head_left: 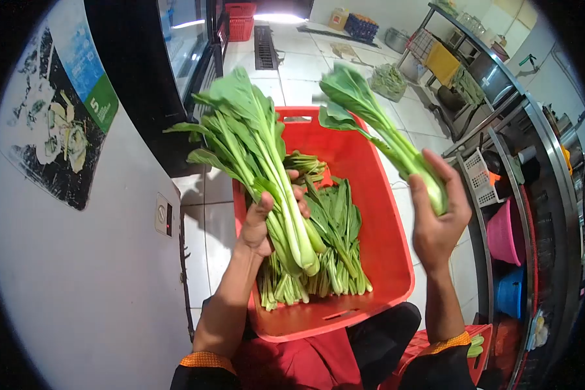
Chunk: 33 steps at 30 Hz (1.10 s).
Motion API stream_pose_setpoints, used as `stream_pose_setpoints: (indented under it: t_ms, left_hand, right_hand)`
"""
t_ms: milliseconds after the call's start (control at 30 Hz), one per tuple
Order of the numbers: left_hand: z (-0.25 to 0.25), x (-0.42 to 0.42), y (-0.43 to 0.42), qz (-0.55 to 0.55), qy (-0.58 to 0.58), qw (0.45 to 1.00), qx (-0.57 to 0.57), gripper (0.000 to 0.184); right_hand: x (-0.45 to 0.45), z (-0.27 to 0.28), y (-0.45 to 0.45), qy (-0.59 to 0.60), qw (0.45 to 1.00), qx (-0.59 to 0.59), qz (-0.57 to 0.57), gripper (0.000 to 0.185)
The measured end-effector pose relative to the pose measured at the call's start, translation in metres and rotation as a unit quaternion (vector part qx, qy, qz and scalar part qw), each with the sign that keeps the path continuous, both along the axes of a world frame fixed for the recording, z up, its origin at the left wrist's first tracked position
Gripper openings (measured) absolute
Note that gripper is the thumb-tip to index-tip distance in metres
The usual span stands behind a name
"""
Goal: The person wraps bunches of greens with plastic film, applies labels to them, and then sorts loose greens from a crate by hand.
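Observation:
My left hand [266, 221] is closed round a bunch of leafy greens [283, 208], stems toward me and leaves pointing away, above the left side of a red crate [387, 227]. Off the crate's right side, my right hand [441, 211] grips a smaller leafy stalk [396, 143], its leaves pointing up and left. Inside the crate lie more greens [338, 221], with pale stems at the near end, and a small bundle [307, 166] farther back.
At left stands a white cabinet [104, 260]. Metal shelving [530, 130] on the right holds a pink basin [504, 233] and a blue one [510, 291]. A second red crate [413, 354] is at lower right. A bag of greens [389, 82] sits on the tiled floor.

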State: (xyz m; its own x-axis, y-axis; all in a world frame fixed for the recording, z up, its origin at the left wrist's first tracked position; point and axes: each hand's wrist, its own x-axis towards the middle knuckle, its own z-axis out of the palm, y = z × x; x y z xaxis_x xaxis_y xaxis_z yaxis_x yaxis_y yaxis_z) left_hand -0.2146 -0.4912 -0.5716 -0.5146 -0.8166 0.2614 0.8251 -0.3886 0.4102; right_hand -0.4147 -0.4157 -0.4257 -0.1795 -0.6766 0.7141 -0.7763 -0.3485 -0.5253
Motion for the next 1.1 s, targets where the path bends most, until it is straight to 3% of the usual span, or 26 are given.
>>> stream_pose_setpoints:
  t_ms: [133,233,267,300,333,367,400,433,467,500,533,600,633,667,733,767,800,833,867,933,1000,1067,1100]
  left_hand:
    - [-0.010,-0.011,0.003,-0.031,-0.009,0.999,0.026,0.088]
    - [0.001,-0.017,0.012,-0.037,-0.032,0.999,0.011,0.096]
    - [0.000,-0.019,0.013,-0.026,-0.027,0.999,-0.015,0.098]
    - [-0.002,-0.020,0.014,-0.016,-0.018,1.000,0.012,0.078]
    - [-0.001,-0.019,0.015,-0.015,-0.020,1.000,0.014,0.078]
    - [0.002,-0.017,0.015,0.006,-0.091,0.995,0.034,0.069]
    - [0.005,-0.017,0.014,0.025,-0.163,0.985,0.052,0.060]
    - [0.008,-0.018,0.016,0.033,-0.135,0.987,0.077,0.052]
    - [0.013,-0.017,0.017,0.025,-0.139,0.988,0.066,0.056]
    - [0.017,-0.017,0.018,0.029,-0.143,0.989,0.031,0.058]
    - [0.018,-0.018,0.017,0.031,-0.147,0.989,-0.004,0.060]
    - [0.013,-0.017,0.010,0.025,-0.129,0.987,-0.089,0.080]
    - [0.023,-0.020,0.008,0.014,-0.057,0.992,-0.114,0.083]
    - [0.033,-0.022,0.007,0.005,0.016,0.991,-0.136,0.087]
    - [0.041,-0.031,0.000,-0.035,0.094,0.993,-0.058,0.080]
    - [0.044,-0.028,-0.007,-0.035,0.013,0.998,-0.047,0.068]
    - [0.042,-0.030,-0.014,-0.037,0.005,0.999,0.007,0.057]
    - [0.046,-0.032,-0.016,-0.030,0.006,0.999,0.015,0.053]
    - [0.055,-0.034,-0.015,-0.024,0.007,0.999,0.022,0.049]
    - [0.068,-0.045,-0.009,0.016,0.023,0.999,0.021,0.049]
    - [0.070,-0.059,-0.004,0.030,-0.014,0.999,-0.022,0.050]
    - [0.073,-0.040,-0.017,-0.057,-0.036,0.998,0.018,0.051]
    - [0.069,-0.029,-0.021,-0.078,0.006,0.997,0.016,0.052]
  right_hand:
    - [0.032,-0.022,0.002,0.210,0.970,-0.093,0.083,0.040]
    - [0.060,-0.052,0.019,0.370,0.915,0.038,0.155,0.040]
    - [0.068,-0.057,0.025,0.370,0.915,0.038,0.156,0.040]
    - [0.074,-0.060,0.029,0.358,0.917,0.073,0.164,0.041]
    - [0.077,-0.062,0.032,0.344,0.917,0.108,0.172,0.042]
    - [0.068,-0.071,0.027,0.295,0.928,0.090,0.209,0.063]
    - [0.066,-0.071,0.026,0.293,0.929,0.092,0.208,0.063]
    - [0.064,-0.067,0.023,0.152,0.973,0.096,0.145,0.077]
    - [0.062,-0.065,0.021,0.008,0.992,0.101,0.077,0.092]
    - [0.056,-0.071,0.016,-0.042,0.979,0.179,0.091,0.105]
    - [0.053,-0.075,0.014,-0.045,0.978,0.185,0.085,0.105]
    - [0.047,-0.080,0.012,-0.204,0.904,0.304,0.220,0.092]
    - [0.042,-0.078,0.010,-0.260,0.854,0.347,0.288,0.081]
    - [0.040,-0.076,0.008,-0.267,0.851,0.354,0.283,0.081]
    - [0.038,-0.068,0.008,-0.313,0.836,0.316,0.320,0.074]
    - [0.041,-0.062,0.010,-0.313,0.839,0.339,0.289,0.072]
    - [0.043,-0.071,0.011,-0.312,0.837,0.344,0.288,0.072]
    - [0.043,-0.086,0.012,-0.278,0.926,0.147,0.210,0.072]
    - [0.044,-0.094,0.014,-0.227,0.964,-0.060,0.122,0.074]
    - [0.051,-0.098,0.006,-0.115,0.964,-0.229,0.068,0.091]
    - [0.036,-0.100,0.007,0.043,0.984,-0.139,0.101,0.095]
    - [0.053,-0.102,-0.006,-0.169,0.934,-0.256,0.181,0.077]
    - [0.037,-0.113,0.001,-0.184,0.960,-0.167,0.133,0.068]
